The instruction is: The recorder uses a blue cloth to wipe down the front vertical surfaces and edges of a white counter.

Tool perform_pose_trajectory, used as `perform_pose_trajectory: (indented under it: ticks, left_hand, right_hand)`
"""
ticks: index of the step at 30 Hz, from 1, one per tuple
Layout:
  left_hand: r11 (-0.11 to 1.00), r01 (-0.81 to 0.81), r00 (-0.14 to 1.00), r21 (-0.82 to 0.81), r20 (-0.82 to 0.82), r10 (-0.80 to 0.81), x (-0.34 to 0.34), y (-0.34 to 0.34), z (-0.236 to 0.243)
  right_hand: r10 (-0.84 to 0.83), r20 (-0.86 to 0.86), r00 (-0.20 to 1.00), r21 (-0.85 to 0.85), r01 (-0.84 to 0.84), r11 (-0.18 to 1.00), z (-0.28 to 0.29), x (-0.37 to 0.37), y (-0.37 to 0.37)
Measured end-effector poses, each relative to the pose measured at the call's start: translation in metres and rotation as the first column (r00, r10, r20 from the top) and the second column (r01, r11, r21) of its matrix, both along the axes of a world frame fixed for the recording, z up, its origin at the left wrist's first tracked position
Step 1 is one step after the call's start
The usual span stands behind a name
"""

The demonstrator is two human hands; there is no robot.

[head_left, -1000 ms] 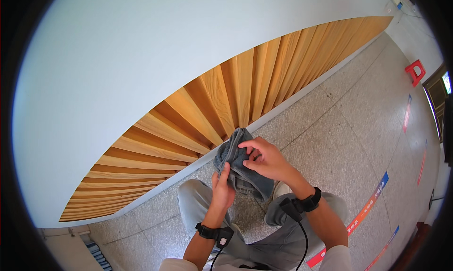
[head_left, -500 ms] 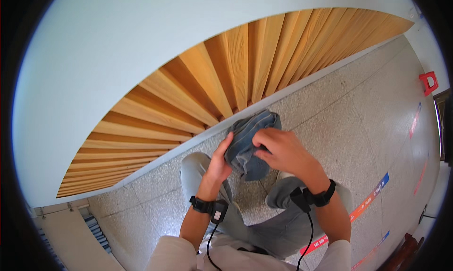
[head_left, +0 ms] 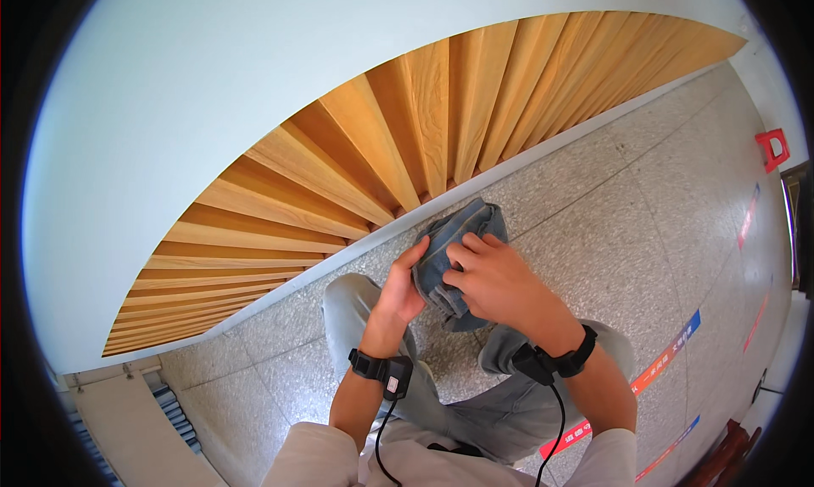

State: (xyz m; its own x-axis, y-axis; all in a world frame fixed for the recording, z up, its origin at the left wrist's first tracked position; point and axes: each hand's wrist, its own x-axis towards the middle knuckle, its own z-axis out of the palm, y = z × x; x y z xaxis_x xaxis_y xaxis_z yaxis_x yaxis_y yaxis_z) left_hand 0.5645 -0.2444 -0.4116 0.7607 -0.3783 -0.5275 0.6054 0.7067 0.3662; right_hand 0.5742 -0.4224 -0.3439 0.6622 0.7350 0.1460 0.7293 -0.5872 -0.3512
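A bundle of folded blue denim [head_left: 449, 254], its seams and stitched edges showing, is held in front of me above my knees. My left hand [head_left: 402, 283] is closed round its left side, with the thumb lying on top along the edge. On the right, my right hand [head_left: 493, 279] has its fingers curled against the upper face of the denim, closed on the cloth. Its fingertips are partly hidden behind the hand. A loose flap of the denim hangs at the lower end, near my legs.
Beyond the bundle runs a low wall of upright wooden slats [head_left: 428, 122] under a pale panel [head_left: 212, 80]. Speckled tile floor [head_left: 610, 224] carries coloured strips [head_left: 670, 351]. A red stool [head_left: 772, 150] stands far right. Cabled black wrist straps [head_left: 386, 372] sit on both forearms.
Both hands stay on the denim. My right hand has shifted slightly down and its fingers lie flatter on the cloth. The bundle has turned a little and looks narrower.
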Motion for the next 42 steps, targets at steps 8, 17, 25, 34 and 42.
perform_pose_trajectory:
  ticks: [8, 17, 25, 34, 42]
  left_hand:
    - [0.873, 0.094, 0.939, 0.479, 0.248, -0.237, 0.000, -0.003, -0.001]
    - [0.702, 0.001, 0.610, 0.712, 0.556, -0.565, -0.010, 0.006, 0.048]
    - [0.306, -0.449, 0.381, 0.840, 0.490, -0.784, -0.011, -0.019, 0.106]
    - [0.051, -0.939, 0.162, 0.340, 0.570, -0.806, 0.010, 0.026, 0.230]
    - [-0.278, -0.944, 0.148, -0.176, 0.526, -0.837, -0.025, 0.077, 0.370]
  right_hand:
    - [-0.071, -0.134, 0.988, 0.240, 0.102, 0.965, 0.021, 0.009, -0.018]
    - [-0.098, -0.269, 0.958, 0.329, 0.187, 0.926, 0.014, 0.021, -0.014]
    - [0.396, -0.802, 0.446, 0.496, 0.131, 0.858, -0.013, 0.003, -0.028]
    - [-0.039, -0.909, 0.414, 0.223, 0.565, 0.794, -0.015, 0.005, -0.050]
    - [0.190, -0.584, 0.789, 0.712, 0.610, -0.347, 0.074, 0.014, -0.123]
